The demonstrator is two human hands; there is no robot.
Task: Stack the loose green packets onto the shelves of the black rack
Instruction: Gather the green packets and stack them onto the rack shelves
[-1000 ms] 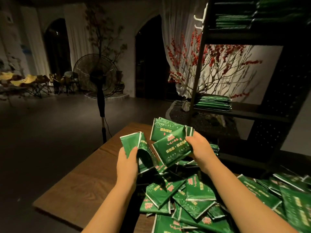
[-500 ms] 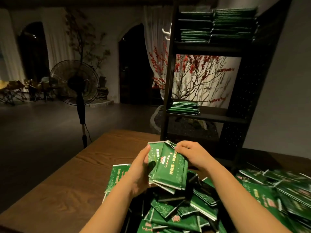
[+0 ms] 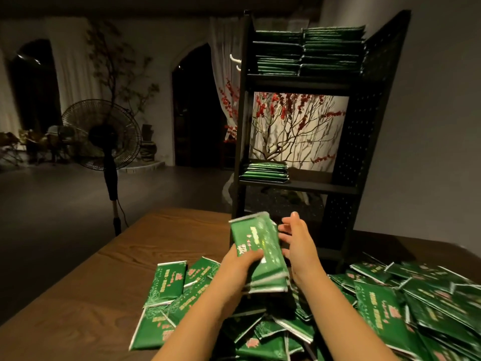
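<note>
My left hand [image 3: 240,264] grips a small bundle of green packets [image 3: 256,246] above the table, thumb across its top face. Beside the bundle's right edge, my right hand [image 3: 296,238] is held flat with straight fingers; whether it touches the bundle I cannot tell. A heap of loose green packets [image 3: 377,308] covers the table below and to the right. The black rack [image 3: 361,142] stands behind, with tall packet stacks [image 3: 309,50] on its top shelf and a short stack [image 3: 265,173] on the left of the middle shelf.
The wooden table [image 3: 86,295] reaches out to the left. A standing fan [image 3: 102,134] is on the floor beyond its far left corner. A branch with red blossoms [image 3: 291,126] shows through the rack. The right part of the middle shelf [image 3: 320,179] holds nothing.
The packets held apart in both hands have been gathered into one bundle, now lifted toward the rack. My right hand has let go and opened. The view has risen to show the whole rack.
</note>
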